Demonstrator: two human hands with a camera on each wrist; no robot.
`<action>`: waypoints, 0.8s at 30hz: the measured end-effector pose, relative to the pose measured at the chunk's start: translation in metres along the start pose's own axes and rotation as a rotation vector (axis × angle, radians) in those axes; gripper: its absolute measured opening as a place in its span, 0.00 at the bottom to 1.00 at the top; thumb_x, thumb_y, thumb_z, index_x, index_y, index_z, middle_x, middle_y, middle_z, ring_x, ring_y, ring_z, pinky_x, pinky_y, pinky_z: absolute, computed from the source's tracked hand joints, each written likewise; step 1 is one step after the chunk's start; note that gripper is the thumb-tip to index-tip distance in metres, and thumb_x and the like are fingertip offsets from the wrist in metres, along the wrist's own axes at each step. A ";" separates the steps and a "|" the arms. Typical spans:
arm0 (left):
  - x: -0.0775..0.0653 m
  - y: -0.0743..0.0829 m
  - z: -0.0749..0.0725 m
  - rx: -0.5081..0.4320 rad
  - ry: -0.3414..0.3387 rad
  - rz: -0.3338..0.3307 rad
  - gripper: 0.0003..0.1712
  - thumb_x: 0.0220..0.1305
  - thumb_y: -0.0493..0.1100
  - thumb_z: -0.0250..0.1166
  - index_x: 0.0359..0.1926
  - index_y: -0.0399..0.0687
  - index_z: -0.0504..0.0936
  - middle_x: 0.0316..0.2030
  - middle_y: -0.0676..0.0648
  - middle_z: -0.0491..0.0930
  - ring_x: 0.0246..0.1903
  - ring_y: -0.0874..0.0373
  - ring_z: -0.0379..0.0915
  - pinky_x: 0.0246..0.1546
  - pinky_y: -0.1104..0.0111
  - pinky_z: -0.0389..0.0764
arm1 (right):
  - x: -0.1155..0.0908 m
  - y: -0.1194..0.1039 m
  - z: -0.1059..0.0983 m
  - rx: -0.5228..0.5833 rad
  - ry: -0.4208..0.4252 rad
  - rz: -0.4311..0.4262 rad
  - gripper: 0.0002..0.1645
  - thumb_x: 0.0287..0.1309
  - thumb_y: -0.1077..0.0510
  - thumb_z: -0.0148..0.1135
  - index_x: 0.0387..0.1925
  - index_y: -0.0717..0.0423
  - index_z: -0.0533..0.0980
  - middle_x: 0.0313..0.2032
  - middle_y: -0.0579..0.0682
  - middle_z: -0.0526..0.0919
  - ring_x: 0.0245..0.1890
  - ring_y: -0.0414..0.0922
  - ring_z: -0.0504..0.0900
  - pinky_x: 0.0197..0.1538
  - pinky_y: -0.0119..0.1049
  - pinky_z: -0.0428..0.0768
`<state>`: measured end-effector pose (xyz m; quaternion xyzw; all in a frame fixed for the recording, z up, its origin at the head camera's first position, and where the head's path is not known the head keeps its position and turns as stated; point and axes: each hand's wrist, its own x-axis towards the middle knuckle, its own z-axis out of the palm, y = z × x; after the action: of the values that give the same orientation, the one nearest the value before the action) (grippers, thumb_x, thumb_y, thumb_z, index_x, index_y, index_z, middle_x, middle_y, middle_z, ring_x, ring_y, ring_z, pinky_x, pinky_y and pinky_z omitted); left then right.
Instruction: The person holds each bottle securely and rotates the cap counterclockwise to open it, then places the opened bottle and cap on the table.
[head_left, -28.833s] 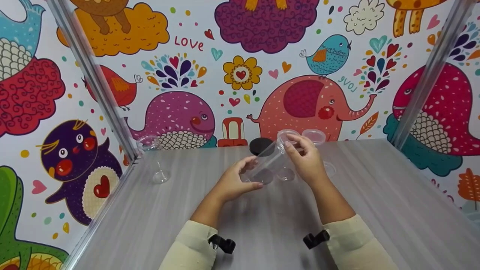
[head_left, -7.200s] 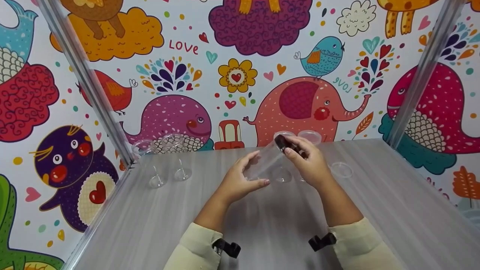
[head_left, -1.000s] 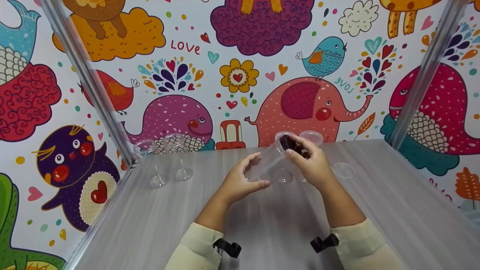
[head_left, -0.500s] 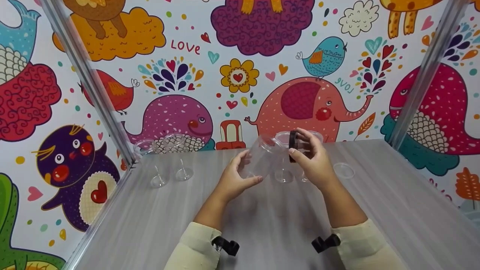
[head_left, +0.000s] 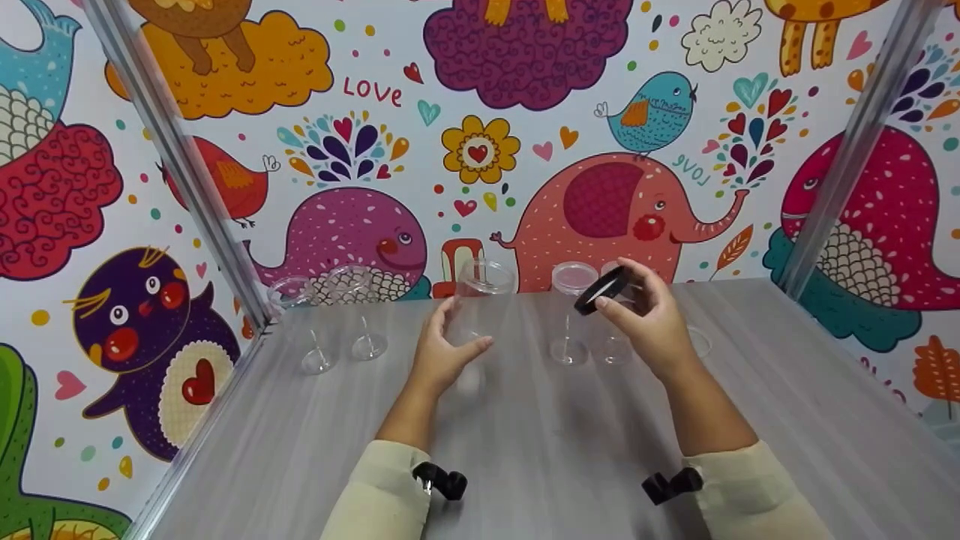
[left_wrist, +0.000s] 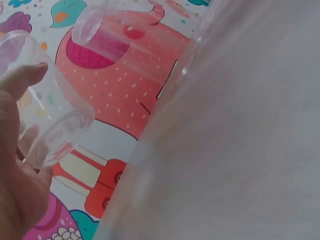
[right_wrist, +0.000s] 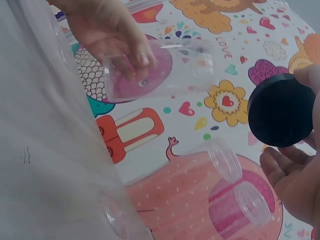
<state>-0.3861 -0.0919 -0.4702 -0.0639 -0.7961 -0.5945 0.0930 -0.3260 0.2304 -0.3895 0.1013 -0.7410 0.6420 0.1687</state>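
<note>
Wrapped around a clear plastic jar point(head_left: 486, 300), my left hand point(head_left: 442, 352) keeps it upright above the table, its mouth uncovered. The same jar point(left_wrist: 62, 112) shows thumb and fingers on its sides in the left wrist view. To the right, my right hand point(head_left: 654, 315) pinches a round black lid point(head_left: 592, 302) by its edge, tilted and apart from the jar. Its flat black top point(right_wrist: 281, 112) faces the camera in the right wrist view. Behind that hand stand two narrower clear jars, one jar point(head_left: 572, 330) in plain sight, the other jar point(head_left: 616, 351) partly hidden.
Two more clear jars stand at the back left, an outer jar point(head_left: 316, 360) and an inner jar point(head_left: 367, 345). A clear ring-shaped lid point(head_left: 701, 343) lies right of my right hand, partly covered. Metal posts point(head_left: 191, 176) and a cartoon-printed wall bound the table point(head_left: 525, 450).
The black lid has come off the jar's mouth and moved right. My left hand has turned the jar upright and shifted left. Since the oldest frame, a second jar stands at left.
</note>
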 end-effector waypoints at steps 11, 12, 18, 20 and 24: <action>0.017 -0.039 -0.029 0.010 0.243 -0.067 0.61 0.55 0.51 0.84 0.81 0.41 0.61 0.80 0.37 0.66 0.80 0.41 0.61 0.82 0.49 0.63 | 0.003 0.014 -0.037 0.181 0.115 -0.026 0.46 0.65 0.63 0.74 0.78 0.55 0.63 0.72 0.55 0.70 0.70 0.45 0.74 0.64 0.20 0.79; 0.018 -0.042 -0.030 0.013 0.254 -0.073 0.60 0.55 0.50 0.84 0.81 0.40 0.61 0.79 0.36 0.66 0.80 0.41 0.61 0.82 0.48 0.63 | 0.002 0.015 -0.040 0.174 0.121 -0.016 0.47 0.64 0.62 0.75 0.79 0.55 0.62 0.72 0.54 0.69 0.70 0.45 0.74 0.63 0.20 0.80; 0.021 -0.055 -0.039 0.017 0.264 -0.105 0.58 0.57 0.48 0.82 0.80 0.38 0.59 0.80 0.33 0.64 0.80 0.38 0.59 0.83 0.45 0.59 | 0.004 0.023 -0.058 0.187 0.151 0.025 0.52 0.63 0.61 0.76 0.81 0.55 0.58 0.75 0.55 0.65 0.73 0.46 0.71 0.61 0.20 0.81; 0.022 -0.058 -0.041 0.010 0.255 -0.123 0.59 0.58 0.48 0.82 0.81 0.39 0.58 0.80 0.34 0.63 0.81 0.38 0.57 0.84 0.45 0.58 | 0.005 0.025 -0.066 0.213 0.177 0.032 0.53 0.63 0.62 0.76 0.81 0.53 0.57 0.76 0.55 0.64 0.73 0.46 0.70 0.60 0.20 0.82; 0.024 -0.065 -0.047 -0.028 0.230 -0.185 0.60 0.60 0.49 0.81 0.84 0.44 0.54 0.83 0.39 0.58 0.84 0.42 0.51 0.86 0.47 0.55 | 0.010 0.033 -0.083 0.254 0.247 0.058 0.56 0.64 0.63 0.75 0.84 0.51 0.54 0.80 0.57 0.58 0.77 0.48 0.66 0.58 0.19 0.82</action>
<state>-0.4201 -0.1553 -0.5132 0.0769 -0.7745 -0.6149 0.1274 -0.3371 0.3182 -0.4058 0.0211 -0.6302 0.7426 0.2257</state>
